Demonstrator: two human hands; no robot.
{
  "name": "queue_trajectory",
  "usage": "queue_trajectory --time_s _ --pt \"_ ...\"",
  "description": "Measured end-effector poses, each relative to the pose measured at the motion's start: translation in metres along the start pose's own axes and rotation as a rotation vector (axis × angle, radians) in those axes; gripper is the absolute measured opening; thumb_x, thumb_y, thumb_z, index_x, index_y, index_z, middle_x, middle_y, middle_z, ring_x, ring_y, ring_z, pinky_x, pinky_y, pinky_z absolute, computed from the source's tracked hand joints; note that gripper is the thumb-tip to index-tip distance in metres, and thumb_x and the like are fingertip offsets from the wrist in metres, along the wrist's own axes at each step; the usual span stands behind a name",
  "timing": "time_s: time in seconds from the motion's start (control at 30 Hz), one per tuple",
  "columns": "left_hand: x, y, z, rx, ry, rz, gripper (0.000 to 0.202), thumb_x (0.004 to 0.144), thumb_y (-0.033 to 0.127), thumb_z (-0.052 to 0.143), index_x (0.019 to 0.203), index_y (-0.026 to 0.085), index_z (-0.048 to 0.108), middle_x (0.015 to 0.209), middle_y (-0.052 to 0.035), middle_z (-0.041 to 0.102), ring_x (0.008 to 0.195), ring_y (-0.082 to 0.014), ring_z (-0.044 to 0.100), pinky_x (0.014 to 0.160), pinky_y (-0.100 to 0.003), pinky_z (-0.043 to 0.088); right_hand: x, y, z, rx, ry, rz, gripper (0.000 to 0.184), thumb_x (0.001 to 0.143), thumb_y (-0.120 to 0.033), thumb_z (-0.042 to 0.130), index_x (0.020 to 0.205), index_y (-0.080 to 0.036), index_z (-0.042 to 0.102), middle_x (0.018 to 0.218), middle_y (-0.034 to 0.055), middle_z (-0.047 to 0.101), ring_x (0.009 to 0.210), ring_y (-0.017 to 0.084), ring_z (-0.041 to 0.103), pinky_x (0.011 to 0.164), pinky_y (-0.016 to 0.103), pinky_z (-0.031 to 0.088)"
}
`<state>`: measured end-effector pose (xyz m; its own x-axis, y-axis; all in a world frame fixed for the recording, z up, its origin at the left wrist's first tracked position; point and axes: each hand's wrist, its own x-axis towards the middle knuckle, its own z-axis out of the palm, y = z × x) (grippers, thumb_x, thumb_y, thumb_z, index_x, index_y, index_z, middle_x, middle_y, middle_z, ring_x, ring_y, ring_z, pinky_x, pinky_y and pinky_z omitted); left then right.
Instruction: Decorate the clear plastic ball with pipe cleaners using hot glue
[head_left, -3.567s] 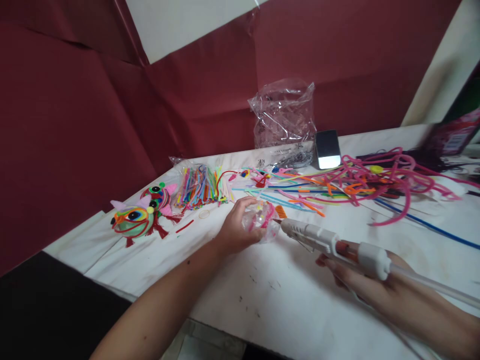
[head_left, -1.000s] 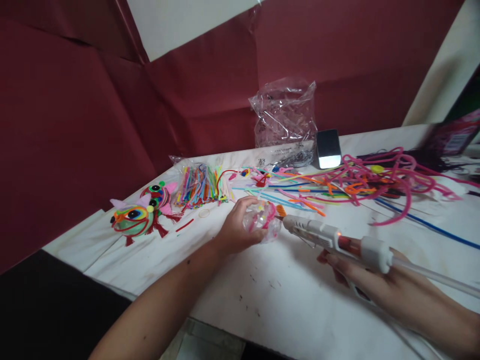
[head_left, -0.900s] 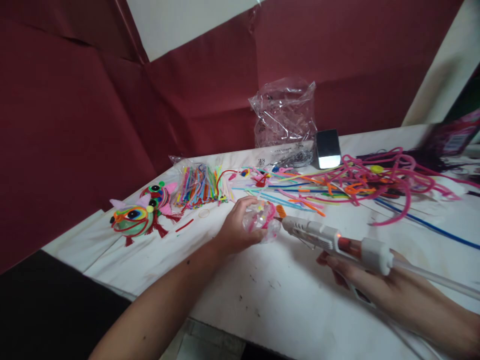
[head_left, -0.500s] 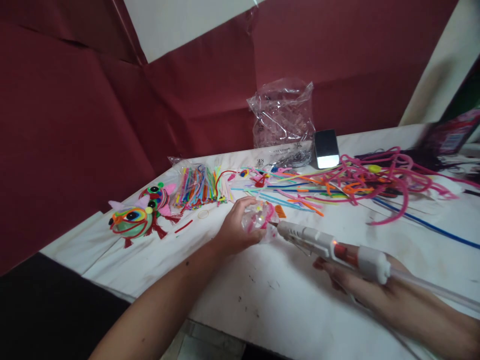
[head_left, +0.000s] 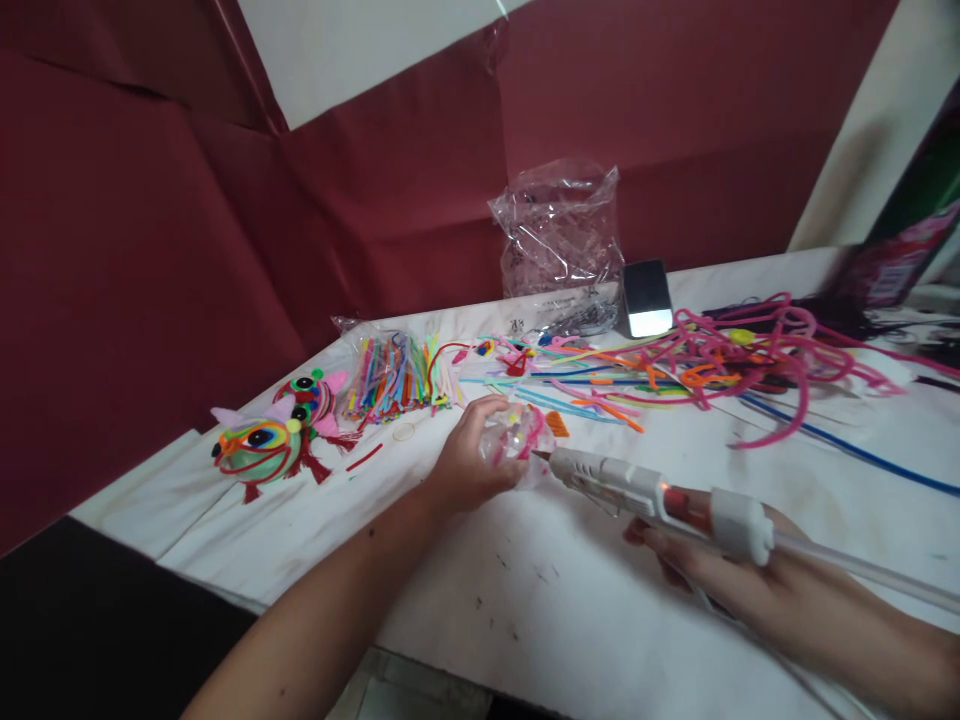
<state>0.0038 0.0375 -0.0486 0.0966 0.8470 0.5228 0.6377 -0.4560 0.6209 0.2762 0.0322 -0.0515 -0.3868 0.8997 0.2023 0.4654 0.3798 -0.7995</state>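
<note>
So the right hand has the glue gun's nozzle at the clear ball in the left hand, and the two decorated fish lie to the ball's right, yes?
No. The head view shows the two decorated fish to the left of the clear ball, not its right. The rest holds: the right hand has the nozzle of the glue gun at the ball, held in the left hand.

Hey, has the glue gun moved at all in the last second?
Yes, slightly. A second ago the glue gun had its nozzle right beside the orange scrap; now the nozzle sits nearer the person, against the lower side of the clear ball.
</note>
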Motion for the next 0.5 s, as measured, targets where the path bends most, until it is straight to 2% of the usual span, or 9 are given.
queue_trajectory --time_s 0.07,0.2,0.5 --pt "0.0 -0.001 0.0 -0.003 -0.002 -0.002 0.064 0.064 0.042 0.07 0.118 0.019 0.046 0.128 -0.0125 0.05 0.121 -0.0291 0.047 0.102 -0.044 0.037 0.0 -0.002 0.002 0.034 -0.061 0.021 0.035 0.074 -0.052 0.053 0.079 -0.021 0.07 0.061 0.0034 0.066 0.056 0.02 0.062 0.05 0.028 0.05" --pt "-0.001 -0.004 -0.002 0.015 0.007 -0.003 0.065 0.065 0.047 0.069 0.119 0.019 0.046 0.13 -0.0127 0.048 0.122 -0.0294 0.046 0.102 -0.044 0.036 0.0 -0.01 0.006 0.083 0.037 0.037 0.031 0.074 -0.048 0.049 0.074 -0.021 0.066 0.054 0.0003 0.059 0.05 0.017 0.055 0.044 0.027 0.041" --pt "0.0 0.003 -0.004 0.032 0.003 -0.012 0.063 0.067 0.05 0.066 0.118 0.019 0.046 0.127 -0.0134 0.049 0.122 -0.0279 0.045 0.101 -0.043 0.037 0.001 -0.023 0.003 0.114 0.026 -0.019 0.021 0.072 -0.039 0.049 0.064 -0.024 0.062 0.049 -0.0033 0.051 0.046 0.013 0.048 0.043 0.024 0.036"
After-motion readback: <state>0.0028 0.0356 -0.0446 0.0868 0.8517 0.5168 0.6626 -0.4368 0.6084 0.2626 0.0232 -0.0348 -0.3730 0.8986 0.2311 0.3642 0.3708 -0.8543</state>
